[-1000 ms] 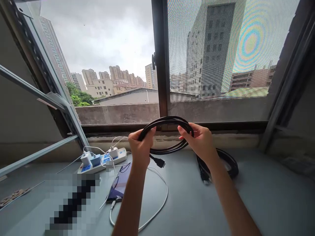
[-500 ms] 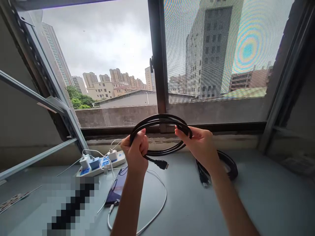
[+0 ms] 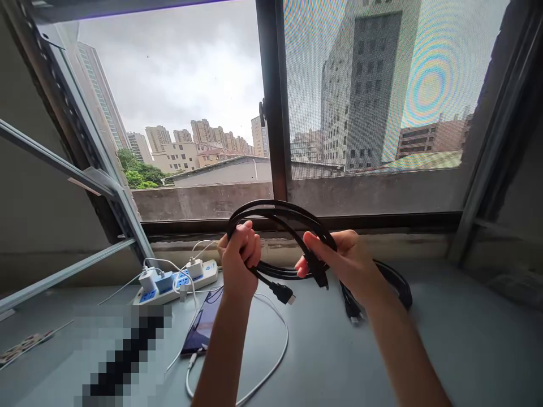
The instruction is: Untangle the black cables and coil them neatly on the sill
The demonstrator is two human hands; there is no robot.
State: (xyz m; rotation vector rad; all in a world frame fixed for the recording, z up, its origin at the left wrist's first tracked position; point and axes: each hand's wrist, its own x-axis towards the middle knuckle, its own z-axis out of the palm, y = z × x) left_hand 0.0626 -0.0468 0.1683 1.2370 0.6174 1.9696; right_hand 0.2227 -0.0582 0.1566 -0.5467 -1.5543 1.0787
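A black cable (image 3: pixel 278 210) is coiled into loops and held up in front of the window. My left hand (image 3: pixel 240 261) is closed in a fist round the left side of the coil, and one plug end (image 3: pixel 285 294) hangs just below it. My right hand (image 3: pixel 345 261) is closed on the right side of the coil, with the other plug end (image 3: pixel 319 275) under its thumb. Behind my right wrist a second black coiled cable (image 3: pixel 396 281) lies on the grey sill (image 3: pixel 445 345).
A white power strip (image 3: pixel 178 278) with chargers plugged in sits at the left of the sill. A phone (image 3: pixel 203 325) lies beside it on a white charging cable (image 3: pixel 271 362). The window frame post (image 3: pixel 274 102) stands straight ahead, with an open metal casement (image 3: pixel 93 175) at left.
My left hand has tightened into a fist on the coil. My right hand has dropped lower and brought the second plug end down across the loops.
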